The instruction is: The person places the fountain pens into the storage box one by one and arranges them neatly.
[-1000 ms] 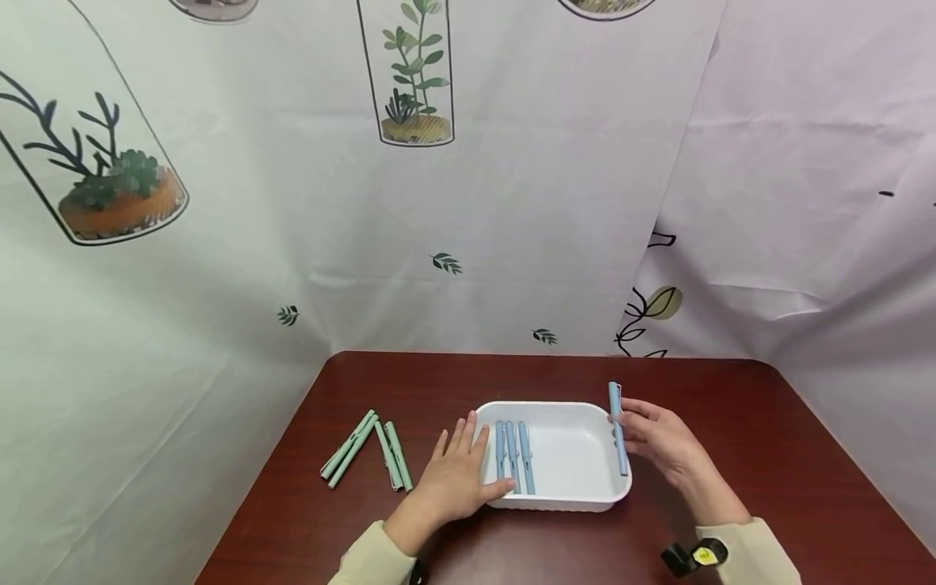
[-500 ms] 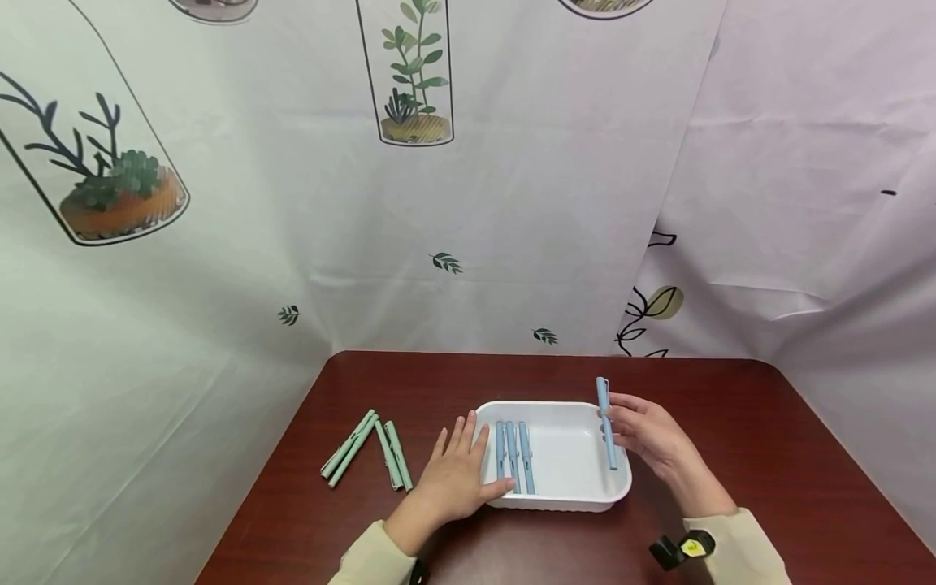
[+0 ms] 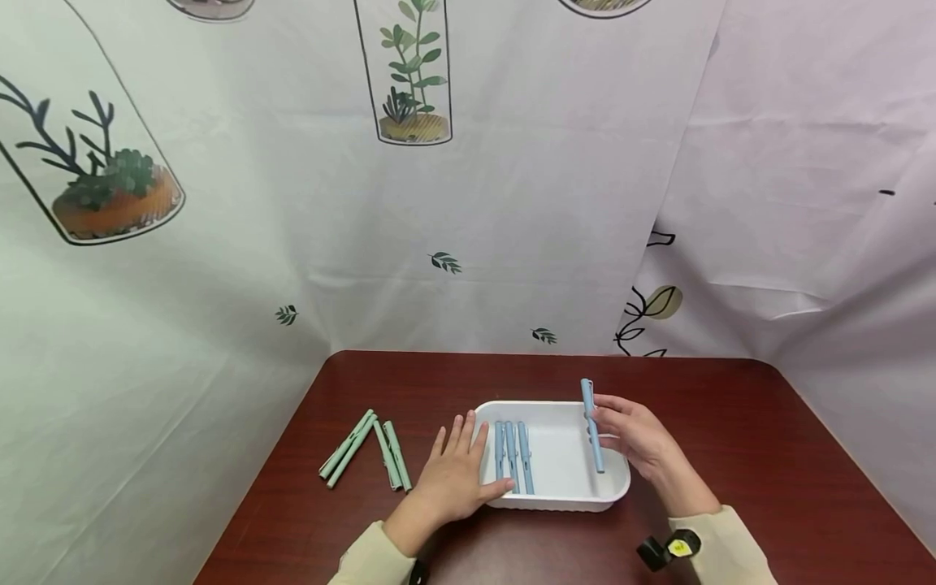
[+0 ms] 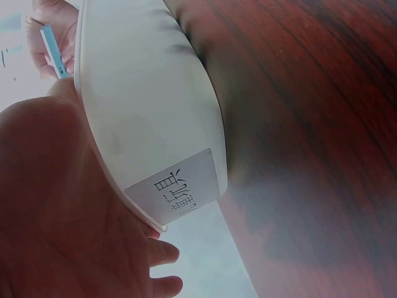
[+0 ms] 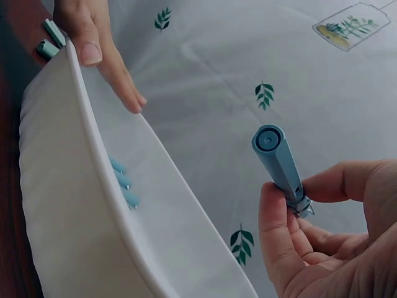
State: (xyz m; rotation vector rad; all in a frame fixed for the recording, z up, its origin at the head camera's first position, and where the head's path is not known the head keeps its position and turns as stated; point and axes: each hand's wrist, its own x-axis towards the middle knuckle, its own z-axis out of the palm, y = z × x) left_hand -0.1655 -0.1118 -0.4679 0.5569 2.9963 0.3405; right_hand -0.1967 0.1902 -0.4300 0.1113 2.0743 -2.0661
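Note:
A white tray (image 3: pixel 557 504) stands on the table, with three light blue pens (image 3: pixel 511 455) side by side in its left part. My left hand (image 3: pixel 455 479) rests on the tray's left rim, fingers straight and spread. Above the tray's right part, my right hand (image 3: pixel 639 435) pinches another light blue pen (image 3: pixel 593 435) between thumb and fingers, its cap end up and slightly tilted. In the right wrist view the held pen (image 5: pixel 279 164) points its round end toward the camera, apart from the tray. The left wrist view shows a label (image 4: pixel 177 186) on the tray's side.
Several light green pens (image 3: pixel 349 451) lie in two pairs on the dark red-brown table (image 3: pixel 292 520), left of my left hand. A white cloth (image 3: pixel 468 203) printed with plants hangs behind the table and along its sides.
My right hand has moved left with the blue pen, from the tray's right rim to over its inside. The left hand and the pens in the tray have stayed put.

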